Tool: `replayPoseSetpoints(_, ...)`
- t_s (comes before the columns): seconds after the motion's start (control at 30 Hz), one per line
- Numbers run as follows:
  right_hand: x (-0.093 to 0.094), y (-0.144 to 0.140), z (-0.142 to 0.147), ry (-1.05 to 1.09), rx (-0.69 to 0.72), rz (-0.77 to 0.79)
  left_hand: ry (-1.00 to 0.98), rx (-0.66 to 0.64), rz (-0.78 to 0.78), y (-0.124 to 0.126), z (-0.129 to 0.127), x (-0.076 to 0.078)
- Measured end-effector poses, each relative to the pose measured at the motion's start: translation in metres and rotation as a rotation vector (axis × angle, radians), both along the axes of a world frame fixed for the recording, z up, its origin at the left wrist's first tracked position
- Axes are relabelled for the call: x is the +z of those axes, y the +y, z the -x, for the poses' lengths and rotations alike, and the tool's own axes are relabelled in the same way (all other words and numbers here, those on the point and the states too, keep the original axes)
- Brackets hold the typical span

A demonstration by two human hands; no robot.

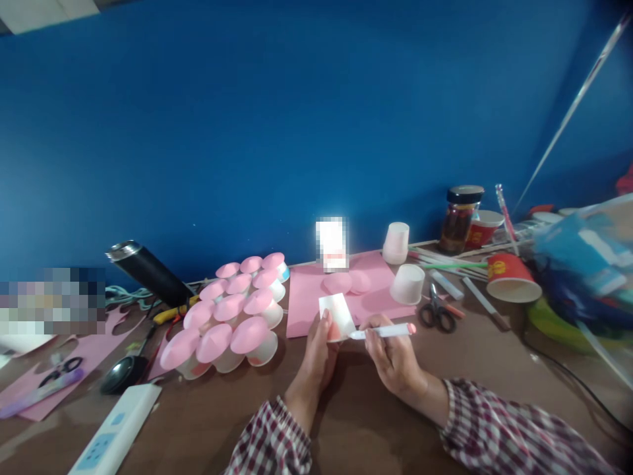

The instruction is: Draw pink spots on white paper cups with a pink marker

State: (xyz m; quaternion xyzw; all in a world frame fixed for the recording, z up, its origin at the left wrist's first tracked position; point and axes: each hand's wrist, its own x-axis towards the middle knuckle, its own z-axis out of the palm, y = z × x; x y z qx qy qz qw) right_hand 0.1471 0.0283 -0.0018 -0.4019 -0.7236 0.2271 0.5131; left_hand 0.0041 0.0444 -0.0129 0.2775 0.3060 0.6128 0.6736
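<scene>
Head view: my left hand (316, 356) pinches a paper cup (337, 316) tilted toward the marker (383, 331), steadying it; my right hand (393, 356) closes its grip on that marker.

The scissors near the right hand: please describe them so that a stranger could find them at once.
On the brown table, look just right of the pink paper sheet. The scissors lie there, above the right hand that holds a marker. They have black handles, unlike the white cups and red cup nearby.

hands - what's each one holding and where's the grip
The left hand holds a small white paper cup by its side. The right hand grips a white marker along its barrel, pink cap end pointing right.
</scene>
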Motion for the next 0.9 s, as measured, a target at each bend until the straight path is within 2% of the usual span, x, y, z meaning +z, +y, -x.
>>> replayPoseSetpoints(0.2, -0.004, 0.0, 0.0, 0.021, -0.003, 0.031, 0.002, -0.021, 0.005, 0.0, 0.0, -0.001)
replayPoseSetpoints(0.53, 0.005, 0.0, -0.002, 0.002, -0.047, -0.013, 0.016, -0.06, 0.01, 0.0, 0.001, -0.004)
replayPoseSetpoints(0.9, -0.005, 0.004, -0.002, 0.027, -0.042, 0.012, -0.016, -0.033, 0.042, 0.001, 0.003, -0.003)
